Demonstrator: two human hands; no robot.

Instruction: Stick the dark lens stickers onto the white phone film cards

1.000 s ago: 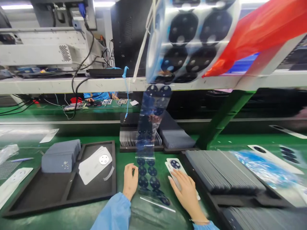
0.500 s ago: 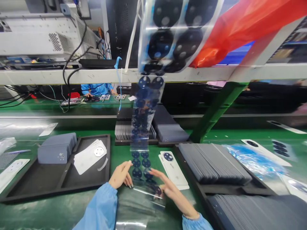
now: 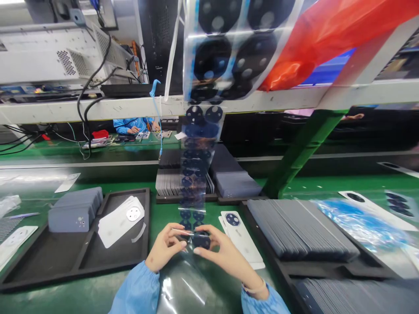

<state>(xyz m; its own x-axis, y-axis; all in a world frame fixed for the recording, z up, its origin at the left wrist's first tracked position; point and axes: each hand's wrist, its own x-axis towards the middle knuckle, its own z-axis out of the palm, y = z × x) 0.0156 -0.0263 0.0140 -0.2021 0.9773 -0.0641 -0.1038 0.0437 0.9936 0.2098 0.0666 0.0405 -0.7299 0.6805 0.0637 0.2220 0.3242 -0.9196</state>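
No brand, label or writing can be read anywhere in view; the left hand (image 3: 165,250) and the right hand (image 3: 222,257) meet low in the middle over the green worktop (image 3: 98,292), and their fingers (image 3: 199,250) pinch the lower end of a clear film strip (image 3: 196,174); both hands are closed on the strip, thumbs and forefingers around one dark round sticker (image 3: 200,239); the strip hangs from above in front of the shelf (image 3: 98,109), carrying pairs of dark blue-black round stickers, each with small pale dots; its loose, glossy tail lies crumpled on the worktop between the blue sleeves; just right of the hands lies a white card (image 3: 244,242) with a dark round piece near its top end; to the left, a black tray (image 3: 75,266) has two compartments; the left one holds a stack of grey plates (image 3: 73,211) standing on edge, the right one holds white cards (image 3: 119,220) with a round cutout; to the right, another black tray (image 3: 327,270) holds a long row of grey plates; behind the strip, a further tray (image 3: 188,198) holds more thin plates.
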